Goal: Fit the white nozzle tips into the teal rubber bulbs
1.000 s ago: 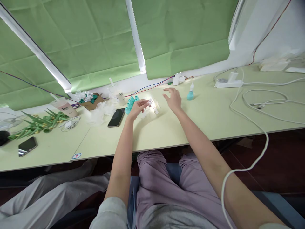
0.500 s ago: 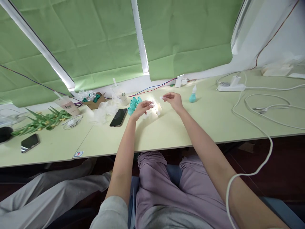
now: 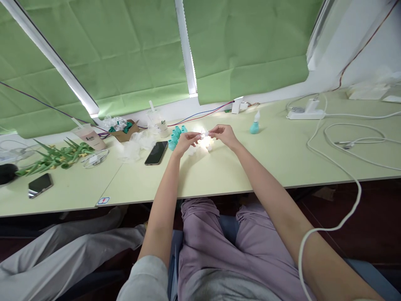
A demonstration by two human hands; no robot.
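My left hand point(image 3: 186, 142) pinches a small white piece, mostly hidden by its fingertips. My right hand point(image 3: 224, 134) is closed on a small white plastic piece point(image 3: 206, 133), and the two sets of fingertips nearly meet around it. Just below, a brightly lit heap of small white parts point(image 3: 207, 144) lies on the table; glare blurs their shapes. Several teal rubber bulbs point(image 3: 176, 134) stand in a cluster beside my left hand. Off to the right, a teal bulb point(image 3: 255, 127) stands upright with a translucent pointed tip point(image 3: 257, 116) on it.
A phone point(image 3: 156, 153), crumpled clear plastic point(image 3: 138, 144), a cardboard box point(image 3: 125, 133) and drink cups point(image 3: 90, 137) are to the left, with green stems point(image 3: 62, 155) beyond. A power strip point(image 3: 305, 113) and white cable point(image 3: 347, 169) lie right. Another person's legs point(image 3: 78, 255) are at left.
My right hand has moved left, bringing its white piece up to my left fingertips. The hands were apart before; now they meet above the heap. The view has shifted slightly.
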